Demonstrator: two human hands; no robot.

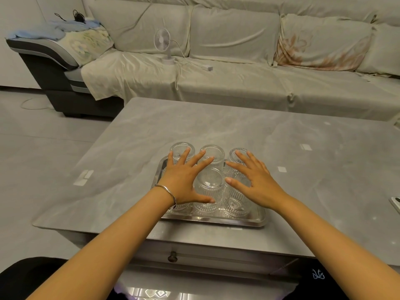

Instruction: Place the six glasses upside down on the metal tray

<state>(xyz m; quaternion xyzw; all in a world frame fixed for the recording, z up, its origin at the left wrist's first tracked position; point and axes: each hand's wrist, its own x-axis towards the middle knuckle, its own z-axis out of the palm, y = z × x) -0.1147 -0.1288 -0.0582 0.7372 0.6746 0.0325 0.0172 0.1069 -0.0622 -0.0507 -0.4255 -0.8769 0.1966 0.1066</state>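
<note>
Several clear ribbed glasses stand upside down in two rows on the metal tray (pixel 213 220) near the table's front edge. A back-left glass (pixel 181 147), a back-middle glass (pixel 213 150) and a front-middle glass (pixel 208 182) show clearly. My left hand (pixel 184 180), with a silver bangle on the wrist, hovers flat with fingers spread over the left glasses. Over the right glasses my right hand (pixel 252 180) is spread the same way. Neither hand grips anything. The hands partly hide the glasses beneath them.
The tray sits on a grey marble-look coffee table (pixel 303 180) with a drawer knob (pixel 172 256) below its front. A covered sofa (pixel 238 79) with a small white fan (pixel 162 40) lies behind. A device edge (pixel 396 203) pokes in at the right.
</note>
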